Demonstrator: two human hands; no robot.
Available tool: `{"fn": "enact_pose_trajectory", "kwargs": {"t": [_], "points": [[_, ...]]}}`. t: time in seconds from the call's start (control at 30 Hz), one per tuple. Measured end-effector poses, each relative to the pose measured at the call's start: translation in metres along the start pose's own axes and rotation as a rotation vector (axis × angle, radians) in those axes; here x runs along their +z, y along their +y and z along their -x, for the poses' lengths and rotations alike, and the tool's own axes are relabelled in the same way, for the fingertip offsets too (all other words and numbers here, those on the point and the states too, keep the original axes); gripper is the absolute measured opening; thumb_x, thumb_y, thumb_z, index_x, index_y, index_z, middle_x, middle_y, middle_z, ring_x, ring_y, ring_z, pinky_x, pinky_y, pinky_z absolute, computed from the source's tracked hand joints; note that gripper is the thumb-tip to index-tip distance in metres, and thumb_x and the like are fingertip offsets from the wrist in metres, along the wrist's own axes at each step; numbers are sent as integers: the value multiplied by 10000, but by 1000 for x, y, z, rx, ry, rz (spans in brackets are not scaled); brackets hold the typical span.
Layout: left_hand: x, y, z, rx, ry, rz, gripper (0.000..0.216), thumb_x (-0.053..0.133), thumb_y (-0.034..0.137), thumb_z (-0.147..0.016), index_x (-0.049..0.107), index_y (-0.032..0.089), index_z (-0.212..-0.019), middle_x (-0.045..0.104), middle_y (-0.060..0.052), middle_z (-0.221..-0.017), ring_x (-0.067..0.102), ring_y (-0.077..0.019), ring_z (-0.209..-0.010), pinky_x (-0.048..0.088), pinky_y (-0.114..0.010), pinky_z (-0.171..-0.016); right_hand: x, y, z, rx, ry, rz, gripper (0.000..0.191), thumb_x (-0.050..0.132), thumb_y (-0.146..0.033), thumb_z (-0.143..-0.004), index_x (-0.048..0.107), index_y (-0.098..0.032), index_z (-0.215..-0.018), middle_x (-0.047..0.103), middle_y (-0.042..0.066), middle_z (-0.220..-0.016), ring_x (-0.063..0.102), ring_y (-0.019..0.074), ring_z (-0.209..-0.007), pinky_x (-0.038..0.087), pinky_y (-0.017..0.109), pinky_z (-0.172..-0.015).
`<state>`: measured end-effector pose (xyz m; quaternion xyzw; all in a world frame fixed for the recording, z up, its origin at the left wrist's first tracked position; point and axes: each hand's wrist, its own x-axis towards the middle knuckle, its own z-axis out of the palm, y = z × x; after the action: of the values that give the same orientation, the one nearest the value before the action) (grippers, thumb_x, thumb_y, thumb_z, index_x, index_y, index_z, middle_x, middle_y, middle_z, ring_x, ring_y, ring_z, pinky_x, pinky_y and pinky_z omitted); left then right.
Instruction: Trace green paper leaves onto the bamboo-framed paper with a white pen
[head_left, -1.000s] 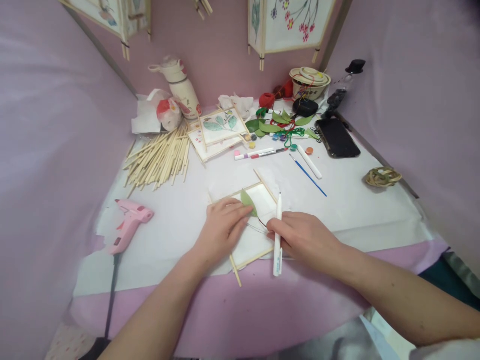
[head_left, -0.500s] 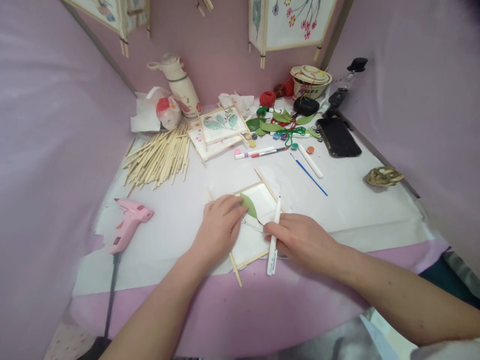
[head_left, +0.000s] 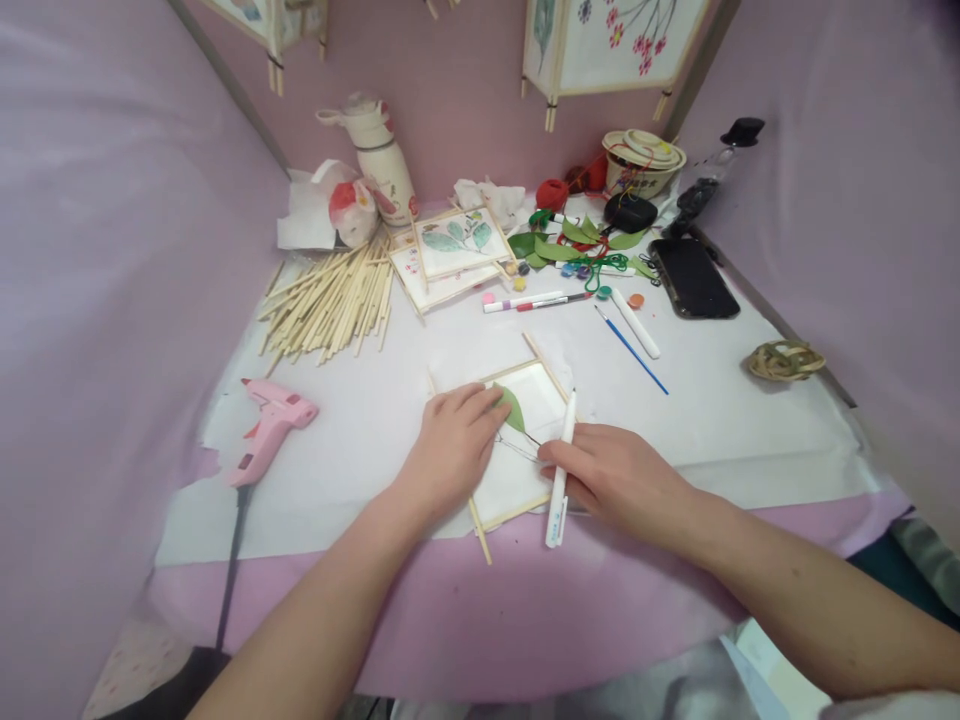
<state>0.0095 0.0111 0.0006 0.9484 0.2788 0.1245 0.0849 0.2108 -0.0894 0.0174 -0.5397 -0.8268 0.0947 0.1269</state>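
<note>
A small wooden-framed paper panel point(head_left: 536, 395) lies on the white sheet near the table's front edge. A green leaf point(head_left: 513, 408) rests on it, its thin stem running toward my right hand. My left hand point(head_left: 448, 450) lies flat on the panel's left half, fingers stretched out and touching the leaf. My right hand point(head_left: 615, 475) is closed around a white pen point(head_left: 561, 470), with the fingertips at the leaf's stem beside the panel's right edge.
A pink glue gun point(head_left: 268, 428) lies at the left, its cord dropping over the front edge. A pile of bamboo sticks point(head_left: 330, 300), finished panels point(head_left: 457, 238), markers point(head_left: 536, 301), a blue brush point(head_left: 631, 349), green leaves, a phone point(head_left: 694, 278) and a bottle point(head_left: 381, 165) crowd the back.
The camera view has shifted slightly, so everything sits a little more to the right. My right hand has tilted the pen a little; both hands stay on the panel and leaf.
</note>
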Motion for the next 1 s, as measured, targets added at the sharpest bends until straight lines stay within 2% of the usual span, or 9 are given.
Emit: {"fn": "enact_pose_trajectory", "kwargs": {"t": [0.1,0.17,0.2,0.27,0.33,0.57,0.63,0.8,1.0], "points": [[-8,4,0,0,-8,43,346,377,179,-953,544,208,-1254,563,-85,-1329,428,-241,-1281,313,-456,-1009,-3,-1,1,-15,-33,-7,149,450,-108,-879,578,-178,-848,574,36,-671,488,163,-652,276,269,-565],[-15,9,2,15,-57,66,365,431,272,-943,509,208,-1293,521,-97,-1374,384,-259,-1325,276,-479,-1052,-5,0,2,-21,-60,-17,145,450,-108,-873,572,-177,-837,569,34,-664,480,163,-643,273,270,-565],[-18,12,3,27,-92,74,440,493,364,-914,479,206,-1324,480,-111,-1412,346,-282,-1353,253,-498,-1074,-6,0,3,-22,-70,-17,137,454,-111,-871,568,-177,-832,566,32,-661,475,162,-636,269,270,-564],[-23,18,7,38,-155,95,756,598,585,-788,389,190,-1397,381,-155,-1478,265,-333,-1394,228,-539,-1094,-6,1,4,-21,-89,-7,119,468,-114,-861,557,-178,-815,557,26,-652,463,160,-626,259,269,-565],[-24,22,10,39,-201,104,942,640,668,-694,318,185,-1436,304,-175,-1516,206,-352,-1417,211,-563,-1105,-6,2,5,-22,-114,1,114,475,-105,-851,550,-179,-805,552,20,-642,460,160,-626,258,269,-570],[-18,23,10,-4,-231,26,766,590,486,-813,298,170,-1447,264,-128,-1546,171,-298,-1438,167,-519,-1149,-5,5,3,7,-127,3,118,477,-104,-854,567,-175,-828,562,22,-645,475,170,-633,271,283,-584],[-18,22,8,-19,-245,12,767,563,505,-828,282,164,-1455,267,-124,-1546,173,-297,-1438,155,-526,-1152,-5,6,3,16,-118,3,107,486,-122,-860,576,-176,-839,565,24,-649,474,169,-626,266,282,-579],[-17,19,6,-30,-303,-4,870,433,714,-811,256,178,-1472,225,-125,-1561,144,-324,-1442,137,-571,-1139,-4,6,3,25,-113,-5,94,501,-143,-869,585,-184,-860,566,16,-654,466,161,-617,249,273,-572],[-14,20,6,-9,-234,-24,782,328,687,-867,333,150,-1435,253,-172,-1536,218,-322,-1408,165,-556,-1124,-1,4,4,13,-102,15,87,513,-151,-866,592,-186,-862,548,5,-622,445,152,-588,234,263,-561]]}}
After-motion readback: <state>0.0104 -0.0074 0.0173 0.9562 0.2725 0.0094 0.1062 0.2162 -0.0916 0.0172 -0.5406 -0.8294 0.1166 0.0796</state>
